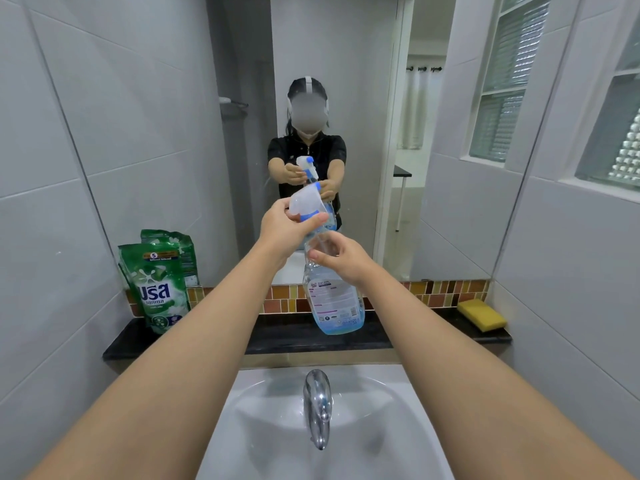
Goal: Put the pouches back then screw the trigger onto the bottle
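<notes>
A clear spray bottle [334, 303] with pale blue liquid and a white label hangs in the air above the dark ledge [291, 336], in front of the mirror [329, 98]. My left hand [287, 226] grips its white and blue trigger head at the top. My right hand [341, 259] is curled round the bottle's neck just below. The bottle tilts slightly, its base toward the right. The mirror shows a person in a black top holding the same bottle.
A green detergent pouch [157, 285] stands on the ledge at the left, against the mirror. A yellow sponge [482, 314] lies on the ledge at the right. Below are a white basin [381, 427] and a chrome tap [318, 407]. Grey tiled walls close both sides.
</notes>
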